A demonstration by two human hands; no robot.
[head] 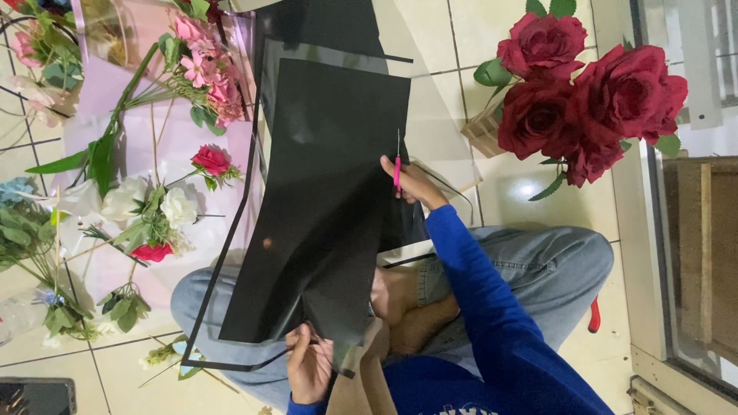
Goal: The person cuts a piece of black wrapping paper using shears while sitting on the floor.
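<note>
The person sits on the pale tiled floor (pixel 538 192) with a big black sheet of wrapping paper (pixel 330 200) spread over their lap in blue jeans. The sheet's long side runs from the knees out toward the top of the view, away from the person. The right hand (pixel 411 180) is at the sheet's right edge, its fingers closed around pink-handled scissors (pixel 397 165), and the thin blade points straight up along that edge. The left hand (pixel 309 365) pinches the near bottom corner of the sheet between thumb and fingers. Right of the sheet stands a bunch of dark red fake roses (pixel 584 100) in a small wooden box (pixel 483 131). Left of the sheet lie pink, white and red flowers (pixel 177 200) with green leaves on a soft pink wrapping sheet (pixel 115 92). I can see no labels or signs.
</note>
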